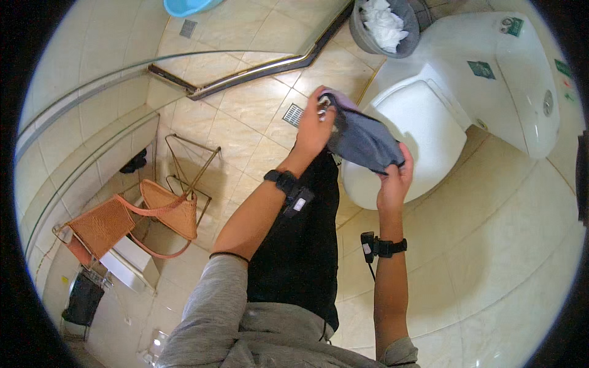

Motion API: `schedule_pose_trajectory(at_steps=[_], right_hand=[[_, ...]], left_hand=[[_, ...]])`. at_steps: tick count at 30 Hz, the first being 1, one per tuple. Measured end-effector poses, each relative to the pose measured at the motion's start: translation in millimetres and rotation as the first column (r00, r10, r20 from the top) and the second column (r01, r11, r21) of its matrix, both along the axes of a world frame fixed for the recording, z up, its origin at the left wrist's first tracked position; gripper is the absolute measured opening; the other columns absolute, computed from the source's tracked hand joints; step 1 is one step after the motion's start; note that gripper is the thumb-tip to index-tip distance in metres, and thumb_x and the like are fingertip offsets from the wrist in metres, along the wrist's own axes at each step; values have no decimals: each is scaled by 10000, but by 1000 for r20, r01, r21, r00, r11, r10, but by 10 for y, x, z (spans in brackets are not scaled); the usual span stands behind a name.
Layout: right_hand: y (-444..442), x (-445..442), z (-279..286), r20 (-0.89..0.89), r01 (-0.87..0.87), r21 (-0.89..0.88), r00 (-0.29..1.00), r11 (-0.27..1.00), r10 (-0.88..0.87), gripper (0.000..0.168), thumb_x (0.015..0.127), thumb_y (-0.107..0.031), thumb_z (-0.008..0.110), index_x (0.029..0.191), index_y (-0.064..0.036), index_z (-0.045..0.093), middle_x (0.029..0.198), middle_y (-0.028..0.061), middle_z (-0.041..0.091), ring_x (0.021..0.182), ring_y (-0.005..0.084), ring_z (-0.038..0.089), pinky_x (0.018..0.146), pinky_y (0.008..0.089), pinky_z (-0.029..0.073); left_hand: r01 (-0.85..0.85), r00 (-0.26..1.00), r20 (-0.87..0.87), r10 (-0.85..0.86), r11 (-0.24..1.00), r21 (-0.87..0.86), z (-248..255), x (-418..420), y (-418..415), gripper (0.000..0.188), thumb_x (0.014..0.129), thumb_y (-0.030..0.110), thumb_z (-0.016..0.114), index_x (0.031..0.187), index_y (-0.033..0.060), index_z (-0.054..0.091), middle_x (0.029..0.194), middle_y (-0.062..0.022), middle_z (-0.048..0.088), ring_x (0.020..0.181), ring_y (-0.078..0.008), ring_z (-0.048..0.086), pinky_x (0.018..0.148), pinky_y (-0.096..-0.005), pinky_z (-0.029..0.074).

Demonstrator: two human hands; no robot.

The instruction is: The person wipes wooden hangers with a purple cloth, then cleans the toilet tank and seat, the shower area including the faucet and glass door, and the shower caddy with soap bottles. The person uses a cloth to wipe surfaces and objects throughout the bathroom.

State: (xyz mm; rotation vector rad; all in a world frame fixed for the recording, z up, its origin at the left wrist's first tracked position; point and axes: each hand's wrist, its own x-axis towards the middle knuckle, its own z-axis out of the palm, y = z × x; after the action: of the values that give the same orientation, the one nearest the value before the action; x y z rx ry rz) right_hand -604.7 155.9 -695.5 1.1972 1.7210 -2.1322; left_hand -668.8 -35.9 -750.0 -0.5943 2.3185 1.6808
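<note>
A grey-blue cloth item with a dark edge and a lilac patch is stretched between my two hands. My left hand grips its upper left end, where something small and whitish shows by the fingers, too blurred to name. My right hand pinches the lower right corner between thumb and fingers. Behind the cloth stands a white toilet with its lid down; the cloth covers part of the lid's left side. Black straps with small devices sit on both wrists.
A grey bin holding white crumpled paper stands beside the toilet. A floor drain lies left of my left hand. Further left are a glass shower screen with a dark floor track, a metal-framed rack and a woven orange chair-like piece.
</note>
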Motion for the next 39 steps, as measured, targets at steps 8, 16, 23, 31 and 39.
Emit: schedule_pose_trajectory(at_steps=[8,16,23,31,39], right_hand=[[312,-234,-468,-26,18,163,1000,986,-14,694,772,99,365,1421,-125,267,1353,160,368,1173,285,471,930,419,460],[423,-710,-644,-133,-134,654,949,745,287,703,763,78,409,1421,-100,240,1405,170,295,1161,272,457,917,376,447],[413,-685,-847,117,-269,764,952,586,284,581,776,34,440,1344,-59,361,1278,192,410,1057,261,494,812,352,459],[-6,442,-702,293,-499,769,831,400,473,651,685,67,478,1327,21,381,1167,247,434,1089,413,432,984,461,332],[-46,1330,-683,433,-636,624,765,454,477,387,708,12,498,1094,16,532,1088,199,517,1046,355,490,952,430,371]], left_hand=[[408,881,172,-441,891,198,-1019,410,830,912,872,515,536,1482,58,35,1464,-335,169,1382,-427,173,1109,-466,197],[463,869,142,-474,880,103,-935,-555,1212,894,770,620,588,1454,143,267,1463,-285,238,1335,-498,217,1104,-515,193],[490,860,99,-501,864,114,-1073,-676,1335,840,713,634,624,1431,324,318,1483,-213,251,1340,-493,211,1027,-667,195],[272,896,283,-343,926,261,-1026,961,815,903,816,532,622,1492,240,99,1438,-363,172,1346,-516,154,1100,-527,177],[334,802,436,-409,912,239,-863,2246,1010,844,859,341,600,1429,-45,113,1413,-401,129,1337,-525,145,1115,-500,172]])
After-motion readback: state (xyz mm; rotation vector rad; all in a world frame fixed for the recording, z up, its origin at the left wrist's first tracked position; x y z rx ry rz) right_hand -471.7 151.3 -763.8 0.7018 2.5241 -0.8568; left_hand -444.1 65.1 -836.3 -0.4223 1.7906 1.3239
